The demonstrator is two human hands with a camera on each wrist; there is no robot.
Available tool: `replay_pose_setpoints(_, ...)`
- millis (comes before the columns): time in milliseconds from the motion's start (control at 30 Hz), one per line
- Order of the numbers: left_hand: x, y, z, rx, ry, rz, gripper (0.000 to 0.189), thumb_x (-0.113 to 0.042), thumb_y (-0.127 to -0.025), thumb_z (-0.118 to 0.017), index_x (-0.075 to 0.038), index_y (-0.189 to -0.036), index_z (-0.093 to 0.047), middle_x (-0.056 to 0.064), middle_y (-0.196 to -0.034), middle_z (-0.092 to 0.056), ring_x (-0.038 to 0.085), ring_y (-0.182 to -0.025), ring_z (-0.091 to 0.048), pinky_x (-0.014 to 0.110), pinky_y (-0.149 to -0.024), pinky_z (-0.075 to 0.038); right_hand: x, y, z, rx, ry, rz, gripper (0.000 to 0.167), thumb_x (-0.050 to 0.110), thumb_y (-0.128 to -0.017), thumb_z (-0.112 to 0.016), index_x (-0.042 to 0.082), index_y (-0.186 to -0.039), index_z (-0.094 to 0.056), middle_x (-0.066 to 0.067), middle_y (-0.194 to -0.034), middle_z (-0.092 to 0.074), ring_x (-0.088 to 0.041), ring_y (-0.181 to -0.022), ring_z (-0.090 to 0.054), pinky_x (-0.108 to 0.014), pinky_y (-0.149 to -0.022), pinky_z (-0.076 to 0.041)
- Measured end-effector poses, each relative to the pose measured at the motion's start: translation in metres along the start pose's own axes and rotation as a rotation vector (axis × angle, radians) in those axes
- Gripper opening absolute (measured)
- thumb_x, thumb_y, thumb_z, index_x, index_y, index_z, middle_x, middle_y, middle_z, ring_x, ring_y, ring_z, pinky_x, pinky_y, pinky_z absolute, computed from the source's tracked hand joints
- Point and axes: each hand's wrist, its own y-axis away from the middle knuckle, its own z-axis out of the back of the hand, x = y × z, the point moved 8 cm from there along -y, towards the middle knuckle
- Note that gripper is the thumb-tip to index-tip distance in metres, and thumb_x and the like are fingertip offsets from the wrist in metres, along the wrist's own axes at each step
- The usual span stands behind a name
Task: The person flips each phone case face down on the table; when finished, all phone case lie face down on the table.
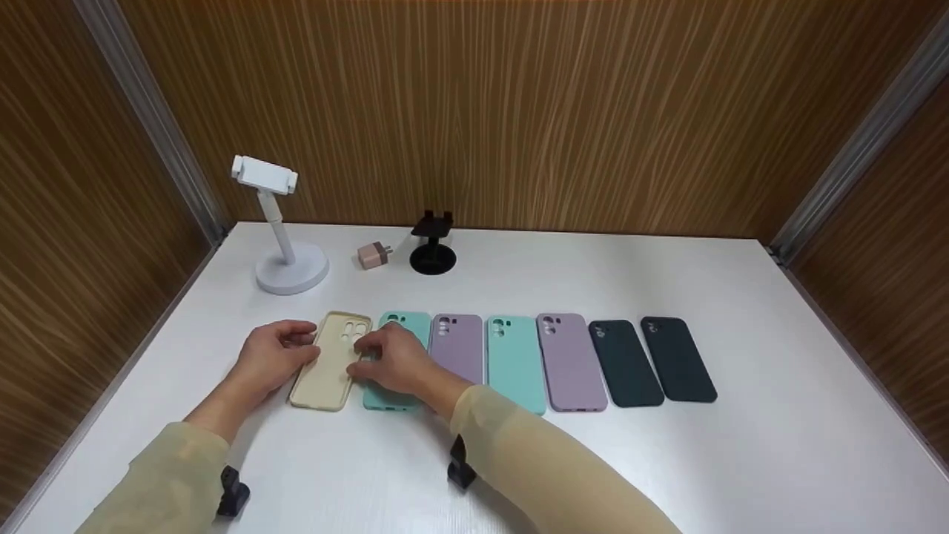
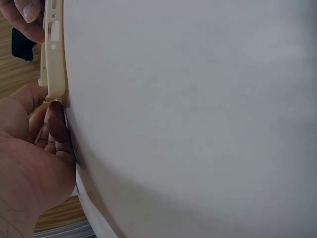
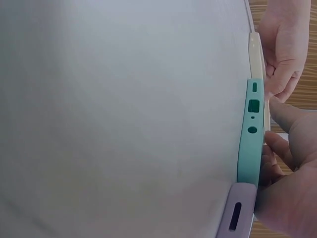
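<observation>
A cream phone case (image 1: 323, 386) lies at the left end of a row, its hollow inner side facing up. Thumb and fingers of my left hand (image 1: 270, 360) hold its left edge. On the opposite long side, my right hand (image 1: 399, 359) pinches the edge near the camera cut-outs, its palm over a mint phone case (image 1: 393, 403) that it partly hides. In the left wrist view, port holes show in the end of the cream case (image 2: 56, 74), with the left fingertips right at its corner. The right wrist view shows the mint case's end (image 3: 251, 144) beside the cream one.
Rightward, the row continues with a purple case (image 1: 458, 348), another mint case (image 1: 515, 363), another purple case (image 1: 572, 363) and two dark cases (image 1: 626, 363). Behind stand a white phone stand (image 1: 293, 271), a pink charger plug (image 1: 372, 256) and a black stand (image 1: 433, 258). Wood-grain panels enclose the white table.
</observation>
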Motion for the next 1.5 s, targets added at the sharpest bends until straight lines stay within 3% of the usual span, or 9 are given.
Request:
replay_pose_setpoints(333,-0.017,0.006,0.000,-0.004,0.163,0.020,0.046,-0.008,-0.097,-0.070,0.004,-0.141,-0.062,0.010,-0.108,-0.070,0.010,-0.087,-0.063,0.021,-0.071,-0.055,0.000,0.000,-0.001,0.000,0.020,-0.025,0.030,0.027,-0.095,-0.084,0.018,-0.123,-0.079,0.005,-0.114,-0.064,-0.010,-0.102,-0.054,-0.026,-0.101,-0.048)
replay_pose_setpoints(500,-0.031,0.009,-0.004,0.016,0.185,0.008,0.048,-0.012,-0.099,-0.072,0.002,-0.144,-0.061,0.012,-0.114,-0.070,0.009,-0.085,-0.066,0.023,-0.070,-0.057,-0.002,-0.001,-0.001,-0.005,-0.013,-0.057,0.033,0.025,-0.092,-0.086,0.021,-0.124,-0.079,0.008,-0.118,-0.065,-0.008,-0.107,-0.056,-0.026,-0.105,-0.047)
replay_pose_setpoints(600,-0.037,0.010,-0.009,0.032,0.182,0.002,0.050,-0.015,-0.101,-0.073,0.001,-0.146,-0.059,0.016,-0.121,-0.069,0.010,-0.088,-0.066,0.023,-0.070,-0.058,-0.005,0.000,0.001,-0.017,-0.059,-0.067,0.043,0.022,-0.090,-0.088,0.021,-0.131,-0.075,0.009,-0.115,-0.065,-0.008,-0.105,-0.057,-0.025,-0.102,-0.049)
replay_pose_setpoints(733,-0.042,0.011,-0.016,0.058,0.209,-0.001,0.053,-0.015,-0.101,-0.073,0.001,-0.149,-0.056,0.019,-0.127,-0.067,0.012,-0.092,-0.066,0.025,-0.071,-0.059,-0.007,0.000,0.002,-0.022,-0.166,-0.052,0.056,0.012,-0.090,-0.087,0.016,-0.142,-0.066,0.008,-0.106,-0.069,-0.008,-0.097,-0.058,-0.024,-0.090,-0.050)
replay_pose_setpoints(933,-0.046,0.014,-0.019,0.081,0.223,-0.009,0.054,-0.015,-0.102,-0.072,-0.002,-0.151,-0.054,0.020,-0.132,-0.064,0.014,-0.097,-0.066,0.027,-0.072,-0.060,-0.008,-0.002,0.005,0.017,-0.337,-0.041,0.050,0.006,-0.096,-0.078,0.010,-0.144,-0.063,0.004,-0.102,-0.076,-0.006,-0.091,-0.066,-0.024,-0.083,-0.053)
replay_pose_setpoints(1100,-0.047,0.015,-0.021,0.109,0.217,0.014,0.057,-0.019,-0.102,-0.073,-0.007,-0.153,-0.054,0.018,-0.138,-0.061,0.018,-0.107,-0.065,0.027,-0.079,-0.059,-0.012,-0.005,0.012,0.035,-0.449,-0.103,0.044,0.018,-0.100,-0.075,0.012,-0.142,-0.066,0.001,-0.108,-0.079,-0.010,-0.097,-0.071,-0.028,-0.085,-0.055)
replay_pose_setpoints(1233,-0.049,0.017,-0.024,0.141,0.208,0.025,0.059,-0.023,-0.101,-0.075,-0.011,-0.155,-0.053,0.015,-0.143,-0.060,0.022,-0.113,-0.064,0.027,-0.082,-0.056,-0.016,-0.007,0.020,0.048,-0.604,-0.173,0.046,0.020,-0.098,-0.076,0.015,-0.142,-0.068,-0.001,-0.106,-0.080,-0.017,-0.098,-0.072,-0.031,-0.085,-0.055)
replay_pose_setpoints(1367,-0.052,0.019,-0.028,0.172,0.208,0.014,0.063,-0.024,-0.101,-0.075,-0.012,-0.157,-0.051,0.015,-0.149,-0.058,0.023,-0.119,-0.064,0.029,-0.085,-0.055,-0.020,-0.007,0.021,0.111,-0.775,-0.227,0.048,0.019,-0.101,-0.072,0.020,-0.148,-0.064,-0.003,-0.105,-0.080,-0.022,-0.100,-0.076,-0.031,-0.082,-0.054)
replay_pose_setpoints(1500,-0.054,0.021,-0.033,0.212,0.220,-0.001,0.067,-0.027,-0.100,-0.077,-0.012,-0.159,-0.048,0.014,-0.153,-0.055,0.025,-0.126,-0.062,0.033,-0.090,-0.054,-0.021,-0.005,0.020,0.166,-0.907,-0.229,0.050,0.017,-0.104,-0.068,0.020,-0.153,-0.058,-0.008,-0.113,-0.079,-0.025,-0.104,-0.076,-0.031,-0.080,-0.057)
